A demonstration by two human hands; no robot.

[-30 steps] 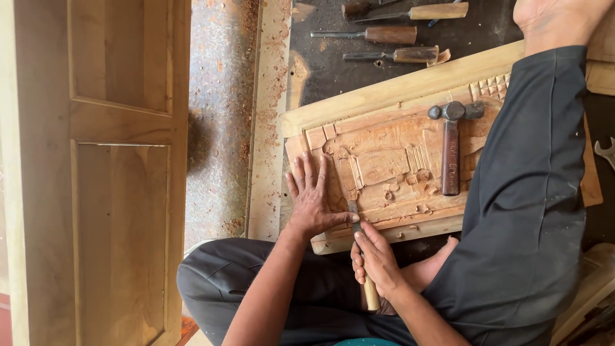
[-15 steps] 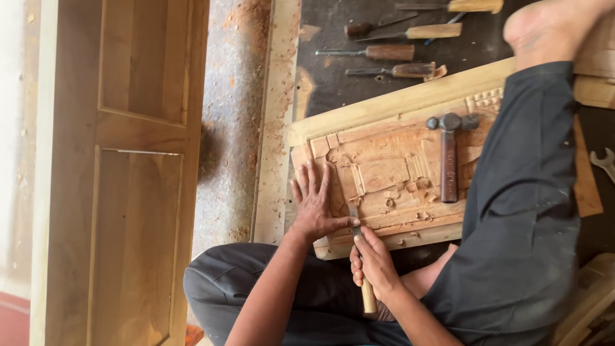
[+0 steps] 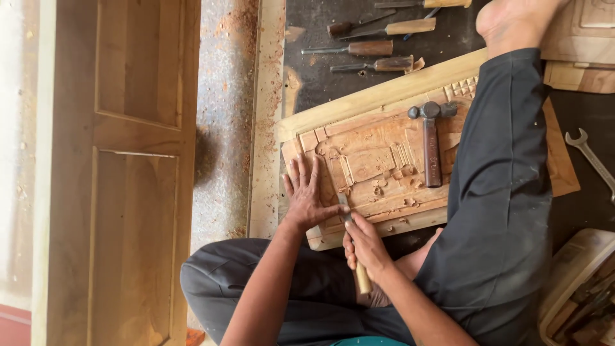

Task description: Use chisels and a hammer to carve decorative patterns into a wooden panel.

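The chisel (image 3: 351, 240) lay slanted against the near edge of the carved wooden panel (image 3: 378, 154), its blade on the wood and its pale handle pointing back toward the person. The right hand (image 3: 365, 247) had its fingers wrapped tight around that handle, the sensible place to hold it; the tool looked stiff, light and sharp at the tip. The left hand (image 3: 307, 195) rested flat on the panel beside the blade, fingers spread. Farther along the panel lay a hammer (image 3: 430, 144). Beyond the panel's far edge, spare chisels (image 3: 371, 48) sat on the dark floor, a wrench (image 3: 592, 160) off to one side.
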